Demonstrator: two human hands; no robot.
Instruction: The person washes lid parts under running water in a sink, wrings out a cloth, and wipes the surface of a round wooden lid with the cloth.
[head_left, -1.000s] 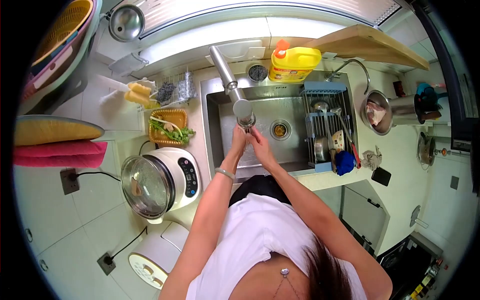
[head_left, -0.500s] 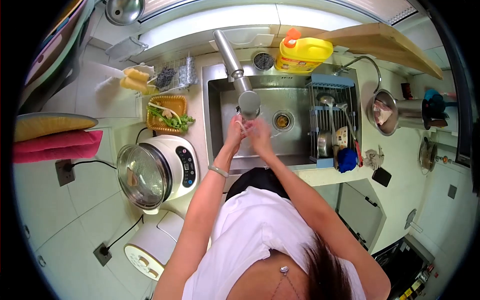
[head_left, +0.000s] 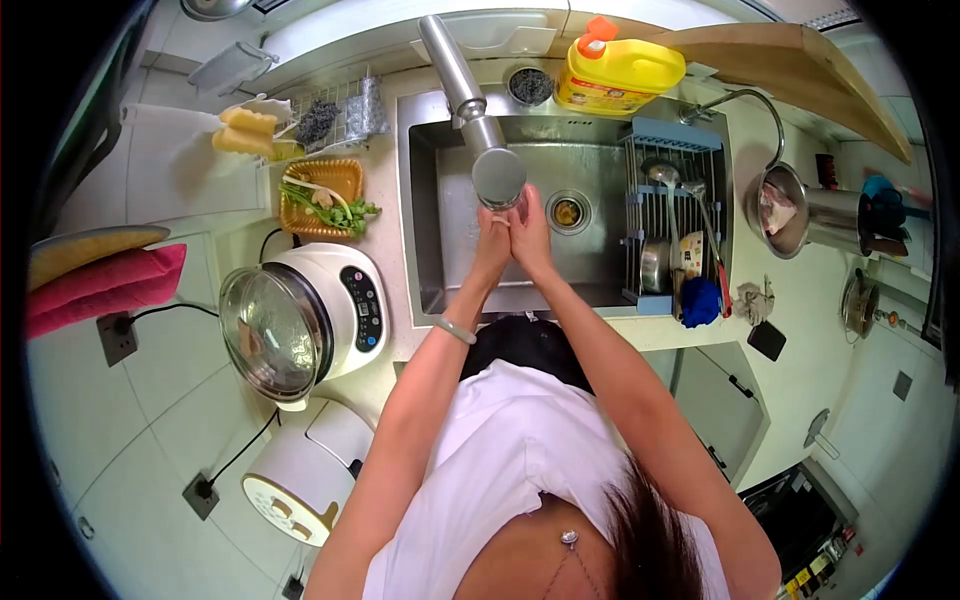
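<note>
My left hand (head_left: 491, 247) and my right hand (head_left: 532, 238) are pressed together over the left part of the steel sink (head_left: 590, 280), just below the faucet head (head_left: 498, 178). The faucet head covers part of the fingers. Both hands look closed around each other. A small pale bit shows between them, but what it is I cannot make out. To the right of my hands is the sink drain (head_left: 567, 212), with a yellowish-brown strainer.
Left of the sink are a basket of green vegetables (head_left: 322, 198) and a white steamer (head_left: 330, 310). A dish rack (head_left: 660, 215) with ladles fills the sink's right side. Behind stands a yellow jug (head_left: 622, 78); at right, a pot holds meat (head_left: 777, 208).
My right hand was blurred and apart from my left; now both are pressed together. The view has shifted slightly, so the sink and counter appear higher.
</note>
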